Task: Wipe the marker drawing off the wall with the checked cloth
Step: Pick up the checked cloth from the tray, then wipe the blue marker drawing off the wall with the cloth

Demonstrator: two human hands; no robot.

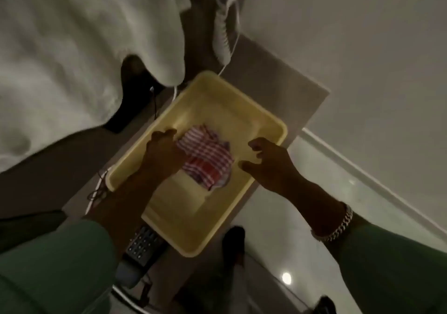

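Fingers [167, 133] of left hand [162, 154] on checked cloth [208, 159]

The yellow tray [244, 110] is open from above, its far half bare and reachable, while the checked cloth [205, 159] in its middle is flanked by the left hand [162, 154] and right hand [271, 161], and white bedding [84, 47] crowds the left side.

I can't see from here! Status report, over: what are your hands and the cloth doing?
Left hand on the cloth, grip unclear. Right hand open beside it, empty. Cloth crumpled in the yellow tray. No drawing in view. Nothing in the way.
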